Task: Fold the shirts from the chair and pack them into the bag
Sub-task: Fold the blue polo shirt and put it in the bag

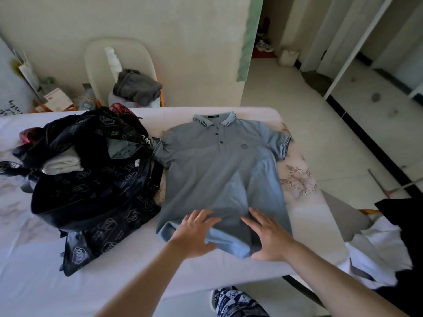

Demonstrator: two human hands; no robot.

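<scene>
A grey-blue polo shirt lies face up on the bed, collar away from me, its hem rumpled near me. My left hand rests flat on the hem's left part with fingers spread. My right hand presses flat on the hem's right part. A black patterned bag lies open to the left of the shirt, with folded white and grey clothes inside. Beyond the bed stands a pale chair holding a dark grey garment and a white one.
The bed's white sheet spreads toward me and left. White and black clothing lies off the bed's right corner. Tiled floor opens to the right. Boxes and papers clutter the far left by the wall.
</scene>
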